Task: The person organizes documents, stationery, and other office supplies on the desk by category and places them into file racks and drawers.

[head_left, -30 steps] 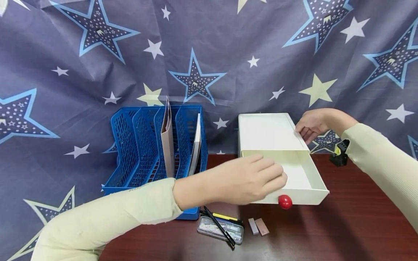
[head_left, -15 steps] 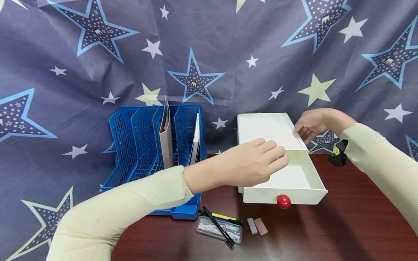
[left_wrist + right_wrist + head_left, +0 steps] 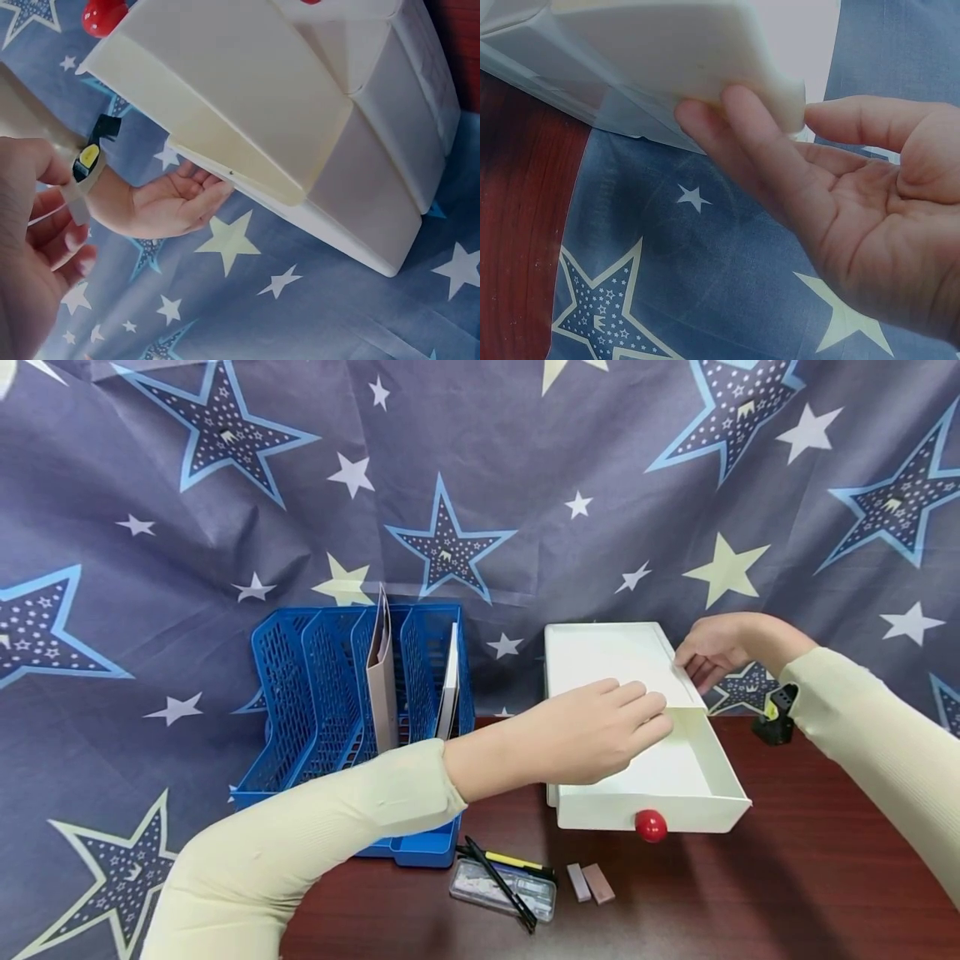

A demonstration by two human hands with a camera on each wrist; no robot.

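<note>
My left hand [image 3: 600, 735] is above the pulled-out drawer [image 3: 720, 752] of a white drawer box [image 3: 615, 652], fingers curled. In the left wrist view, my left hand [image 3: 34, 232] pinches a small, thin, whitish translucent piece [image 3: 77, 208] whose kind I cannot tell. A red knob [image 3: 651, 826] is on the drawer's front. My right hand [image 3: 712, 652] touches the box's right side. In the right wrist view, the fingertips [image 3: 742, 97] lie against the side wall, and the thumb touches the edge. My left hand hides part of the drawer's inside.
Left of the box, a blue file rack [image 3: 285, 693] holds a beige folder [image 3: 383, 693] and a white book [image 3: 450, 681]. On the table [image 3: 675, 910] are a clear pencil case [image 3: 480, 887], pens [image 3: 498, 881] and two small erasers [image 3: 598, 883]. A starry cloth [image 3: 525, 460] hangs behind.
My left hand has moved slightly up and to the right over the drawer. My right hand stays at the side of the box, and the drawer has not moved.
</note>
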